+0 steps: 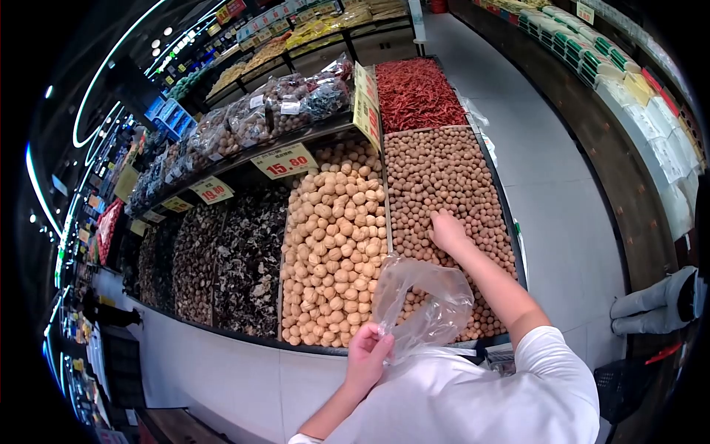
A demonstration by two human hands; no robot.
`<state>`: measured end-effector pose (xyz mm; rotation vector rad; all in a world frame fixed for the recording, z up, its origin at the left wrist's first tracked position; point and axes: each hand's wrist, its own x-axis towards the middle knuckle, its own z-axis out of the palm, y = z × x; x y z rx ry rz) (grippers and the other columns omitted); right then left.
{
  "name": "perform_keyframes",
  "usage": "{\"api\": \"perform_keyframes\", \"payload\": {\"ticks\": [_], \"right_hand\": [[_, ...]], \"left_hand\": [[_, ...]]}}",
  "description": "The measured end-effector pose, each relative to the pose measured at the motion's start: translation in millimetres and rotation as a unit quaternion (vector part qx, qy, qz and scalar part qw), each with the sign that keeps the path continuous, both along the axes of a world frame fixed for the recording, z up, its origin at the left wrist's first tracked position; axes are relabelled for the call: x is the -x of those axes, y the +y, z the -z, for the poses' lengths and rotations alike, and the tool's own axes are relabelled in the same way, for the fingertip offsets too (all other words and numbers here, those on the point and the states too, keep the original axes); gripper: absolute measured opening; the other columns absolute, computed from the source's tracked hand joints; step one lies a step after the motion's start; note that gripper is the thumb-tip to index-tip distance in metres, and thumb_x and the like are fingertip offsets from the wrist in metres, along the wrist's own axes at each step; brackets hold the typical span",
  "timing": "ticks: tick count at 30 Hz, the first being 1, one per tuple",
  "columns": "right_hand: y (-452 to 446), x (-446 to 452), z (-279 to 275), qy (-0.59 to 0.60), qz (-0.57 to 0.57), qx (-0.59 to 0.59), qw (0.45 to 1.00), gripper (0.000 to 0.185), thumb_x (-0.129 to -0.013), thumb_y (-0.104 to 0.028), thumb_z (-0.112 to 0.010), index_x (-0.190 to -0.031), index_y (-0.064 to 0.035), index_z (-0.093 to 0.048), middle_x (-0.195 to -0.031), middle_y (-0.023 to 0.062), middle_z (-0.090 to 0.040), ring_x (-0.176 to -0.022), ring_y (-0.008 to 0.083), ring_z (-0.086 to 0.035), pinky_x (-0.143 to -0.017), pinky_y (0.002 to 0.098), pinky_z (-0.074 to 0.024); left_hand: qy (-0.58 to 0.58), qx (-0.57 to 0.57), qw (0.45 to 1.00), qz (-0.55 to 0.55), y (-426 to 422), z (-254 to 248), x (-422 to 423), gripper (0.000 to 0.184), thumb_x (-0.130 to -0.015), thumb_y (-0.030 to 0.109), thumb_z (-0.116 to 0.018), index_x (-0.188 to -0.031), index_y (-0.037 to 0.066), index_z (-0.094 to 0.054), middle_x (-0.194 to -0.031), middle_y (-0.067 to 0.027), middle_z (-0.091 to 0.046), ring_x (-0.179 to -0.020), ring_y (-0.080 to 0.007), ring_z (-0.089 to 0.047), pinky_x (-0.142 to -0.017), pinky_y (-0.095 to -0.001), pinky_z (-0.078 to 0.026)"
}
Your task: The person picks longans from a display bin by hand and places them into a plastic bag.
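My left hand [367, 355] is closed on the rim of a clear plastic bag [455, 296], which hangs with its mouth spread over the front of the bins. My right hand [449, 232] is down on the heap of small brown round dried longans [436, 166], its fingers curled in among them. Whatever the fingertips pinch, if anything, is hidden. To the left of that bin, pale tan walnuts [333, 244] fill the neighbouring one. The bag partly covers the near longans and the walnuts' corner.
Dried red chillies [418, 92] fill the bin beyond the longans. Dark dried fungus [251, 251] lies left of the walnuts. Price signs [285, 160] hang from a shelf of bagged goods [251, 118]. A tiled aisle [558, 214] runs along the right; another person's legs [654, 303] show there.
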<state>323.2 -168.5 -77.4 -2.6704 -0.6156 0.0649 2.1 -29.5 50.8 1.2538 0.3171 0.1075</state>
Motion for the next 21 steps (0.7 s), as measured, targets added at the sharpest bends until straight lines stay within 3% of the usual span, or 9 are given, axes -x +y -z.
{"api": "perform_keyframes", "payload": {"ticks": [14,17,21], "right_hand": [[3,-16,37,0.018,0.045,-0.08,0.996,0.024,-0.081,-0.004,-0.065,-0.104,-0.0003,-0.06,-0.104,0.0224,-0.063,-0.1,0.0409,-0.064,-0.087,0.047,-0.0542],[0,-18,38,0.019,0.044,-0.112,0.993,0.021,-0.079,-0.002,-0.066,-0.101,0.001,-0.064,-0.104,0.023,-0.066,-0.102,0.0404,-0.064,-0.089,0.0465,-0.0534],[-10,-11,29,0.024,0.082,-0.224,0.971,0.018,-0.082,-0.004,-0.069,-0.098,0.0019,-0.068,-0.093,0.0188,-0.07,-0.091,0.0347,-0.068,-0.082,0.0426,-0.0553]], "left_hand": [[0.006,0.015,1.0,0.021,-3,3,-20,0.009,-0.098,0.004,-0.063,-0.096,0.006,-0.053,-0.08,0.0024,-0.057,-0.069,-0.0051,-0.053,-0.064,-0.0209,-0.045],[0.006,0.027,0.999,0.023,-4,4,-22,0.009,-0.098,0.004,-0.063,-0.096,0.006,-0.054,-0.079,0.002,-0.057,-0.069,-0.0052,-0.054,-0.064,-0.0208,-0.045],[0.008,0.019,1.0,0.021,-3,4,-23,0.009,-0.098,0.004,-0.063,-0.095,0.006,-0.054,-0.079,0.0013,-0.059,-0.069,-0.0055,-0.054,-0.064,-0.021,-0.045]]}}
